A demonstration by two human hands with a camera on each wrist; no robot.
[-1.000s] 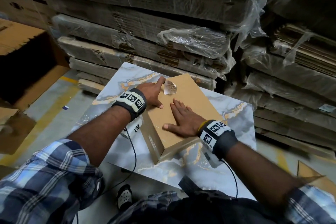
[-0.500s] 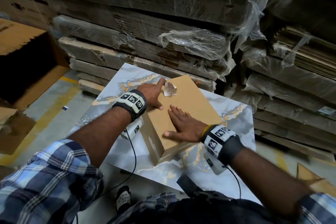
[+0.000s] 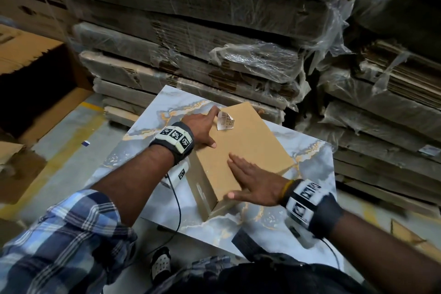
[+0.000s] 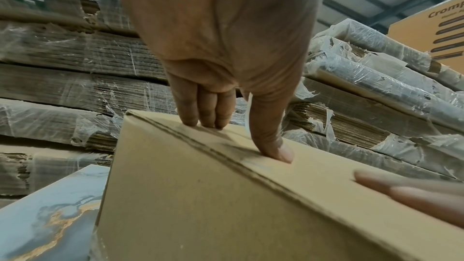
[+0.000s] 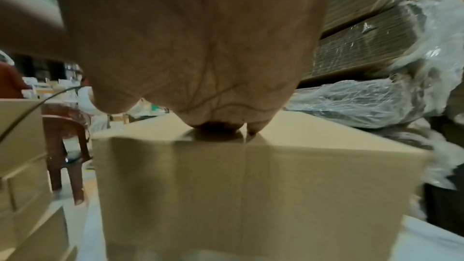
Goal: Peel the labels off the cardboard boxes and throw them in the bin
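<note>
The left hand (image 3: 200, 126) lies with fingers loose over the far left edge of the cardboard box (image 3: 248, 141), thumb on top, grasping nothing. Just right of its index fingertip, a half-peeled label (image 3: 225, 121) curls up from the lid. Nearer, the right hand (image 3: 256, 185) presses flat, fingers straight, on the box's near end.

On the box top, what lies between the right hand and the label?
Only bare cardboard: in the head view, the box top is clear between the right hand and label.
</note>
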